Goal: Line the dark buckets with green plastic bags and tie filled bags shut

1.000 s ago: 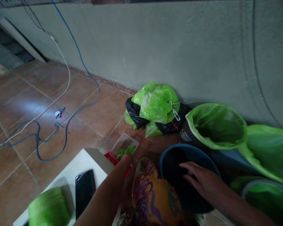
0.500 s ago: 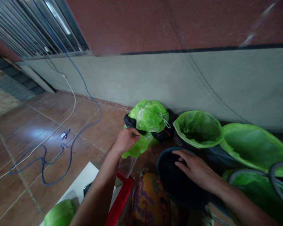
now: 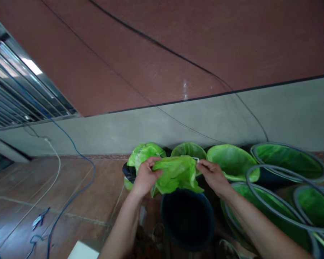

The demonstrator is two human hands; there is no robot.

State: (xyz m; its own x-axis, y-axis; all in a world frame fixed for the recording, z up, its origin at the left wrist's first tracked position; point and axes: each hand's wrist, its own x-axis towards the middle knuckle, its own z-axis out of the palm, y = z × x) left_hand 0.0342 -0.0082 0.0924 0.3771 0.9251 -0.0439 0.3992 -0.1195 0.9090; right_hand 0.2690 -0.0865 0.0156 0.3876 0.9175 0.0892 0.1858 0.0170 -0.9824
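Stretched between my hands is a thin green plastic bag, with a bit of white drawstring at its right top corner. My left hand pinches the bag's left edge. At the other end, the fingers of my right hand are closed on the corner beside the drawstring. Just below the bag stands a dark round bucket with no liner visible in it. Behind my left hand sits a bundle of green bags with a black bag against it.
Several bins with green liners, such as one bin, line the wall to the right. Grey hoops lie across the nearer bins. A blue cable, a white cable and keys are on the tiled floor at left.
My left hand has lifted the green bag up over the dark bucket. My right hand has left the bucket and taken the bag's other end. The view has tilted up and right.
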